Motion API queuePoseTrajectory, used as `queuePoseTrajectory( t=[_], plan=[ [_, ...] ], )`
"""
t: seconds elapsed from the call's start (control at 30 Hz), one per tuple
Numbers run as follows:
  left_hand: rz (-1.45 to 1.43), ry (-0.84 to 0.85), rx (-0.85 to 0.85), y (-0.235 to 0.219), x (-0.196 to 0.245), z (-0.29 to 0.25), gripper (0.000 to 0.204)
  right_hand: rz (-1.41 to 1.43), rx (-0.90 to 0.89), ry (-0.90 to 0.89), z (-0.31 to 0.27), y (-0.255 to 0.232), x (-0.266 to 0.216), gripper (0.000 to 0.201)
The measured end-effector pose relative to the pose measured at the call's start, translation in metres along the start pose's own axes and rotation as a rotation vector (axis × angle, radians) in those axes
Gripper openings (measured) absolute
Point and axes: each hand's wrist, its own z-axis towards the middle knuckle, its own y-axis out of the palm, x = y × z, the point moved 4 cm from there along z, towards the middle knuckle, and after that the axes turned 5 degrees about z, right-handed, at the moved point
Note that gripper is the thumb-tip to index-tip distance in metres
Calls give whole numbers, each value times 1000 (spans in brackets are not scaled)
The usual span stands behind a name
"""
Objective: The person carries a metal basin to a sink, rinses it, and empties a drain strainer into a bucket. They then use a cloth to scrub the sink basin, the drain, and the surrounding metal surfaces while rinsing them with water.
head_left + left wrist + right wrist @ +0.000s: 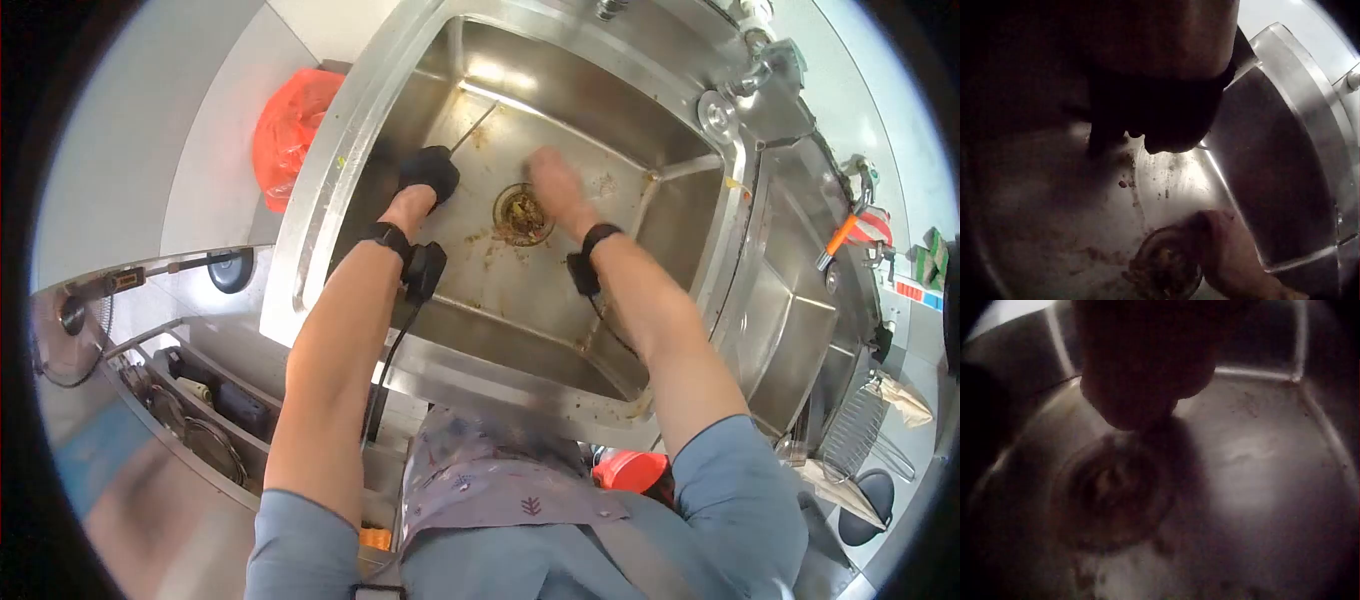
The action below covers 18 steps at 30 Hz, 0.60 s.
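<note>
In the head view my left hand (428,178), covered in something black, is over the left part of the steel sink (470,270). A thin rod (474,128) extends from its fingers towards the back of the sink, and the hand appears to grip it. My bare right hand (558,190), blurred, is low beside the drain (523,215), which holds brownish scraps. The right wrist view has the right hand (1141,369) dark above the drain (1113,494); its fingertips and anything in them are hidden. Dark fingers of the left hand (1154,115) hang over the sink floor.
Food bits (480,240) lie around the drain. A red plastic bag (293,135) is beyond the sink's left rim. At the right are a tap (765,75), a second basin (785,320) and an orange-handled tool (842,238). An open drawer (190,410) with utensils stands at the left.
</note>
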Motion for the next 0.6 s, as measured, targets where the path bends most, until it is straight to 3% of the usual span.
queuePoseTrajectory(
  t=[0.03, 0.07, 0.13, 0.23, 0.3, 0.37, 0.43, 0.47, 0.57, 0.6],
  plan=[
    [-9, 63, 64, 8, 4, 3, 34, 82, -89, -126, -15, 1, -17, 23],
    [-9, 71, 69, 17, 8, 13, 34, 77, -82, -121, -23, -8, -18, 23],
    [-8, 180, -80, 38, 14, 19, 33, 239, -144, -52, -39, -20, -26, 24],
    [-122, 62, -203, 5, 35, 4, 31, 327, -279, -9, -39, -33, -53, 27],
    [-76, 37, -195, 7, 32, 9, 28, 368, -309, -92, -48, 3, -81, 28],
    [-32, 102, 116, 14, 18, 15, 24, 399, -339, -181, -47, 14, -96, 28],
    [-44, 93, 192, 29, 3, 31, 24, 265, -346, 56, -41, 7, -86, 24],
    [-65, 74, 258, 29, 4, 34, 24, 260, -346, 67, -40, -3, -76, 24],
    [-78, 137, 224, 23, 26, 43, 26, 120, -307, 115, -50, -31, -21, 26],
    [-46, 118, 125, 19, 37, 47, 30, 134, -317, 177, -59, -33, -6, 28]
  ],
)
